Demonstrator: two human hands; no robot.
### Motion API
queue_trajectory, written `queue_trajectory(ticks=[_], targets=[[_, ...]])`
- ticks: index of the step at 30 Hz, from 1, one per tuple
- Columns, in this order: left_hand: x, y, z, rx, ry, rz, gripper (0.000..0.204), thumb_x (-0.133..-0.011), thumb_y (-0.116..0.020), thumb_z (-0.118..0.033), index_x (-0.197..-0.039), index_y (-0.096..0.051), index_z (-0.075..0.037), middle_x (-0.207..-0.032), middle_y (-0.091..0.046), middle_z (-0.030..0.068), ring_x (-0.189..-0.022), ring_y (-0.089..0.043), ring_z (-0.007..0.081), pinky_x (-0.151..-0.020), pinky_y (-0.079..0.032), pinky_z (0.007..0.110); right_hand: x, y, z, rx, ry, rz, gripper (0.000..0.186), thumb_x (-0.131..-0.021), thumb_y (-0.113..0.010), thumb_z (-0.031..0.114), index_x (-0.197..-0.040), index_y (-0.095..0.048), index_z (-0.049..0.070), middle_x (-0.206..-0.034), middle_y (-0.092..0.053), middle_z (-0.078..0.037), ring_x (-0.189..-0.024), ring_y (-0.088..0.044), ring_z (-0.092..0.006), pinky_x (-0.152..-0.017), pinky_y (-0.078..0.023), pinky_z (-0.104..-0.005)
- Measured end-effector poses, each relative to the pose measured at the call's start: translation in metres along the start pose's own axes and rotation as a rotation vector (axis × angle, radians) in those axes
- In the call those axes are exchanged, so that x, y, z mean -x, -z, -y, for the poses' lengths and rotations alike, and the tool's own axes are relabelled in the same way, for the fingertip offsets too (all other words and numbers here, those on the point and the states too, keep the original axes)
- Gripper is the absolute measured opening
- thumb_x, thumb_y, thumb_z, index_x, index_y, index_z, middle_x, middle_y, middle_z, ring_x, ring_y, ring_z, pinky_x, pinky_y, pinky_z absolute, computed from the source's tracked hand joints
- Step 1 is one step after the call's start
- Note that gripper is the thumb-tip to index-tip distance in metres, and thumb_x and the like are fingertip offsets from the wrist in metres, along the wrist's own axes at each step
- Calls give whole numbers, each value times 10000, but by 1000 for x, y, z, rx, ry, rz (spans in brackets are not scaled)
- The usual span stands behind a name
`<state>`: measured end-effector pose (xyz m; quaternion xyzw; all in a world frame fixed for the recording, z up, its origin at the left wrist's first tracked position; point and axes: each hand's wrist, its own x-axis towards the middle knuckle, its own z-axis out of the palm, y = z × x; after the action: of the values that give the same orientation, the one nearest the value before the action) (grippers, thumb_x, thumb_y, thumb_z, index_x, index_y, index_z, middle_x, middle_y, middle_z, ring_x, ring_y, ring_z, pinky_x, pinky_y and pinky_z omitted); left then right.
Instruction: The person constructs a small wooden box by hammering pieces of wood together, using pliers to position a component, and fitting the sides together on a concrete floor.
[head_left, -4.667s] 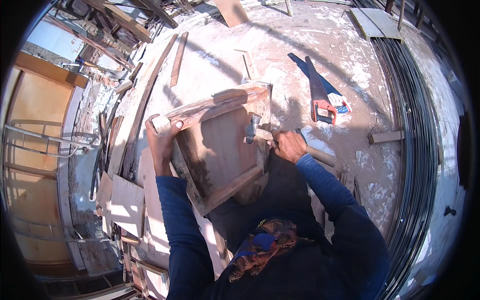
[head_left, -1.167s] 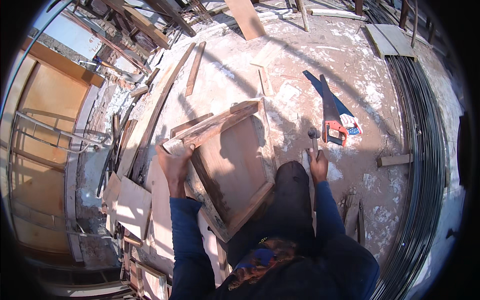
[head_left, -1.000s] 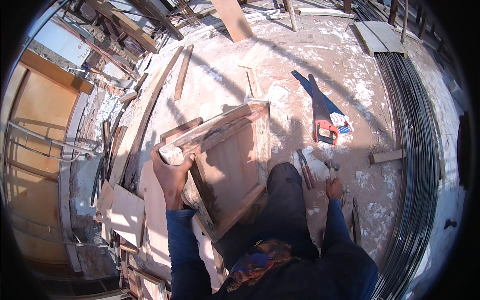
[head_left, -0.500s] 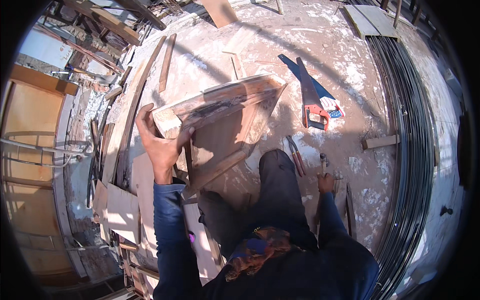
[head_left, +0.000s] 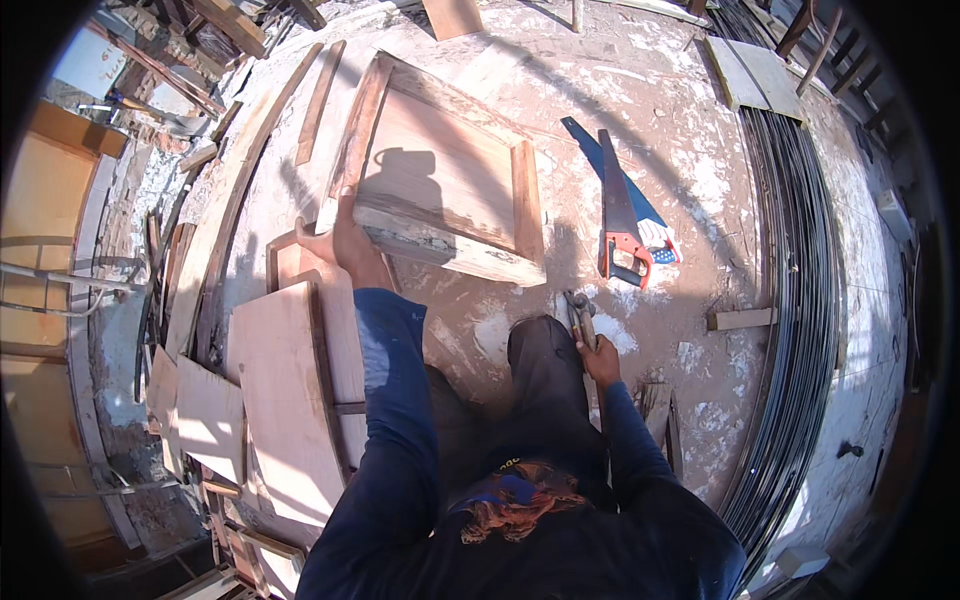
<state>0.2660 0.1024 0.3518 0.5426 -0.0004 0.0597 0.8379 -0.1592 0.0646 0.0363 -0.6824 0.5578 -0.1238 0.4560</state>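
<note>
My left hand (head_left: 352, 245) grips the near left corner of a shallow wooden box (head_left: 450, 240), a panel framed by rough timber sides. The box's open face is turned up, and shadow falls across the panel. In my right hand (head_left: 600, 361) is a hammer (head_left: 588, 325), held by its handle beside my right knee, its metal head pointing away from me. The hammer and the box are apart. Ahead of the hammer, a red-handled handsaw (head_left: 618, 205) lies across a second handsaw with a blue blade (head_left: 585, 143).
Loose boards (head_left: 275, 370) are piled at my left, beside long timber strips (head_left: 240, 180). A bundle of dark metal rods (head_left: 800, 270) runs along the right, with a short wood block (head_left: 742, 319) against it. Wood scraps (head_left: 657, 405) lie by my right forearm.
My left hand has turned the box over from its tilted position, so the inside of its panel faces up. My right hand has brought the hammer left, close to my knee.
</note>
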Motion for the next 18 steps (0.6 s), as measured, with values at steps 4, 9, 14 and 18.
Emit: queue_trajectory(ticks=[4,9,14,18], targets=[[41,92,100,-146,195,-176,909,-737,-811,-28,-1433,-239,87,-1332,-460,242,-1139,-545,294,-948,-494,407,31,18,-29,14,-135,17,282,-865,-710,238,-800,-528,32,-552,-510,-51,-422,-497,-149,-397,-388,-341],[133,159,112,-239,895,-125,683,-738,-824,-136,-1297,-488,67,-1211,-598,148,-1017,-610,251,-867,-491,385,93,56,-13,-139,-411,66,249,-878,-691,212,-797,-497,79,-539,-464,-11,-386,-437,-129,-348,-337,-323],[191,193,195,-11,948,18,522,-723,-844,-231,-1114,-630,39,-1074,-632,118,-896,-592,217,-763,-478,366,134,97,15,-155,-282,1,207,-921,-636,220,-849,-479,106,-573,-437,26,-405,-414,-100,-355,-338,-293],[196,215,203,-381,908,123,494,-732,-826,-192,-1125,-641,43,-1064,-688,134,-947,-643,235,-858,-483,356,125,118,81,-194,-211,-11,235,-955,-610,259,-845,-466,110,-606,-452,32,-456,-426,-71,-392,-357,-257]])
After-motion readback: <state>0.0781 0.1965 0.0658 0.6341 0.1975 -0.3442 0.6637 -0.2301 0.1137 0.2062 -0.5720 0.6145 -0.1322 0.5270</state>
